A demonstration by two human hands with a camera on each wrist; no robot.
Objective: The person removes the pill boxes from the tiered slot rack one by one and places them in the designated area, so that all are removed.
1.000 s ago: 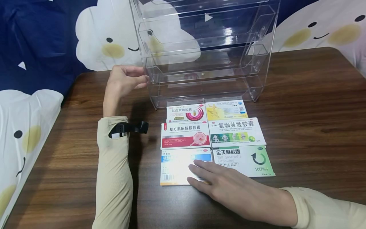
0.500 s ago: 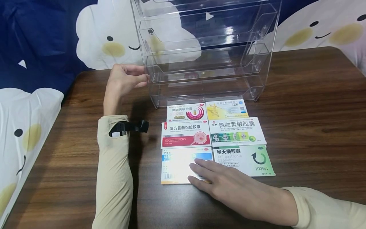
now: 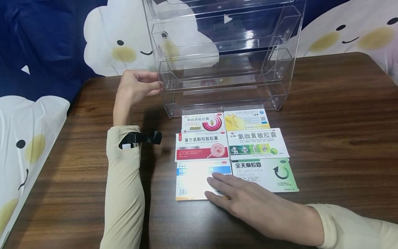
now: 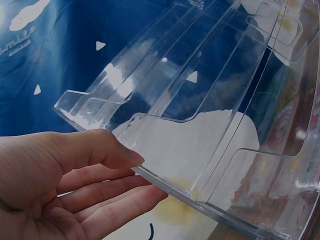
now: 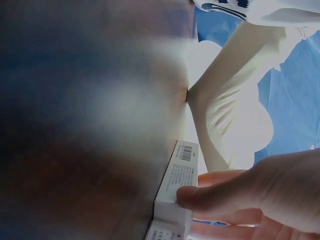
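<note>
My left hand [image 3: 132,86] is at the left side panel of a clear acrylic rack [image 3: 217,90], thumb tip and fingertips against the panel's edge in the left wrist view. On the table, several flat medicine boxes lie in two columns in front of the rack. My right hand [image 3: 248,200] rests palm down, straight fingers lying across a white-and-blue box [image 3: 186,185] at the near left. It also covers part of a green-and-white box [image 3: 280,173]. In the right wrist view the thumb [image 5: 192,196] touches the near side of the white-and-blue box.
Behind the near boxes lie a red-and-white box [image 3: 192,152] and a white box with a green strip [image 3: 258,138]. Farther back are a pink-ringed box [image 3: 194,126] and a yellow-and-white box [image 3: 248,122]. The wooden table [image 3: 335,138] meets a dark blue cloud-print cloth [image 3: 40,45].
</note>
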